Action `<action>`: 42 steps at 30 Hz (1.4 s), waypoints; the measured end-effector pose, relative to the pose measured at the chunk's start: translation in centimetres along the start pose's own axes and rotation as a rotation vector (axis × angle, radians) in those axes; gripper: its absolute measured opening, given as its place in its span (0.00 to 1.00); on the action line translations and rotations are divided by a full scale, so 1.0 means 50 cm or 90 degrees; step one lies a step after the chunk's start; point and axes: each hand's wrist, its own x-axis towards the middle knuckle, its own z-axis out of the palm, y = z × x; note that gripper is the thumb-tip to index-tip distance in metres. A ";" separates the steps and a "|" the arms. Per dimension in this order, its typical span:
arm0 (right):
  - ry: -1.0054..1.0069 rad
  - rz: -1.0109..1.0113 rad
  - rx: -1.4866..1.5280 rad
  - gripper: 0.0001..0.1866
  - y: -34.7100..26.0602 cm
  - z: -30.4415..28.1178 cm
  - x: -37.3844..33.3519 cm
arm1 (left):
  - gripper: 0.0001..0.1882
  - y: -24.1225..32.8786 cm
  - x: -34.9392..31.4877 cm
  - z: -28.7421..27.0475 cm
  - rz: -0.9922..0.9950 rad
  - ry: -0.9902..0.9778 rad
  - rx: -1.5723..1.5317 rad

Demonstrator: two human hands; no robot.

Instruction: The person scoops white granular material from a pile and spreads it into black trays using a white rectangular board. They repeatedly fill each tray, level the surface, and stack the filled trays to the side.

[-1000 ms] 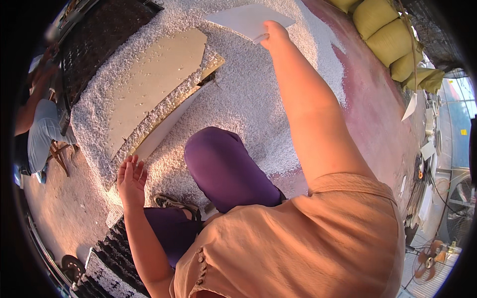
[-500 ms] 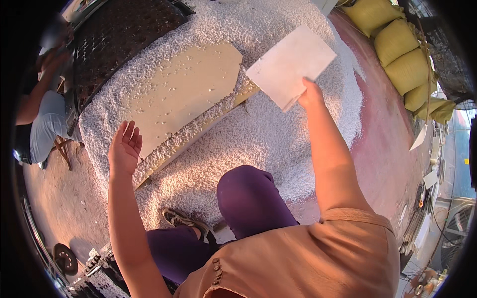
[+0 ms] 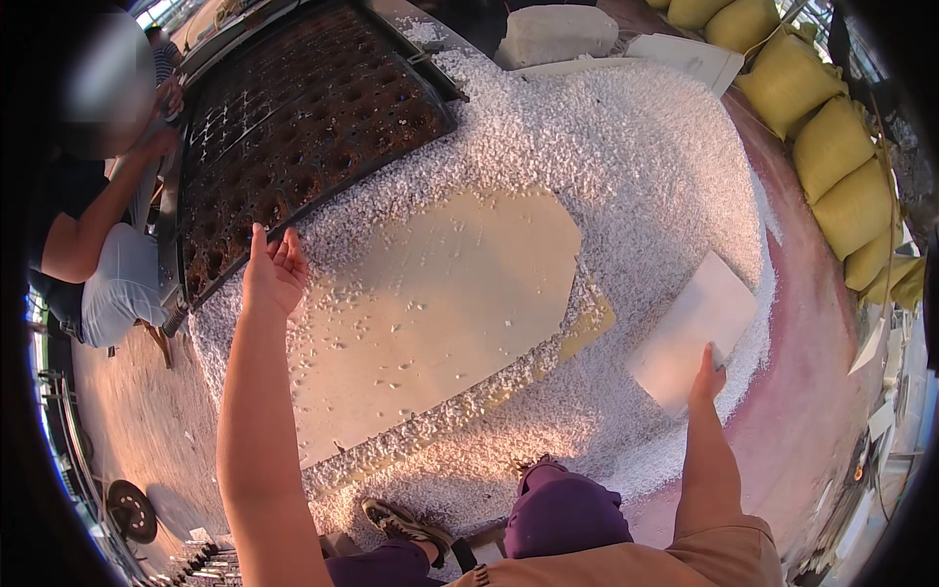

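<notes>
My right hand point(image 3: 706, 377) grips a thin, flat white sheet point(image 3: 699, 318) by its near edge, thumb on top. The sheet hangs over the right side of a heap of white granules point(image 3: 626, 147). My left hand point(image 3: 276, 277) is empty, fingers apart and slightly curled, at the near edge of a dark seedling tray point(image 3: 323, 117) with rows of round hollows. Whether its fingertips touch the tray's rim I cannot tell. Between my hands a cream board point(image 3: 440, 303) lies in the granules, with loose ones scattered over it.
A person point(image 3: 108, 254) in light trousers sits at far left beside the tray. Yellow sacks point(image 3: 831, 147) are stacked at far right. A pale block point(image 3: 558, 36) stands behind the heap. My knee point(image 3: 567, 509) and shoe point(image 3: 406, 523) are at the near edge.
The view has shifted, showing more of the tray. My right hand has carried the white sheet nearer and to the right, away from the board. My left hand has moved from the board to the tray's edge.
</notes>
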 end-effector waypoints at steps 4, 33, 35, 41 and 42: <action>-0.137 0.058 -0.079 0.35 -0.174 0.342 0.004 | 0.16 0.000 0.010 0.014 0.053 0.081 0.046; -0.514 -0.317 -0.170 0.24 -0.426 0.302 0.332 | 0.14 -0.271 -0.447 -0.085 -0.125 -0.005 0.116; -0.463 -0.648 -0.314 0.24 -0.503 0.316 0.367 | 0.18 -0.257 -0.487 -0.078 -0.253 -0.111 0.155; -0.379 -0.684 -0.489 0.24 -0.804 0.279 -0.283 | 0.09 -0.140 -0.517 -0.203 0.375 -0.052 0.396; -0.395 -0.697 -0.453 0.24 -0.812 0.276 -0.314 | 0.11 -0.116 -0.511 -0.207 0.443 0.066 0.500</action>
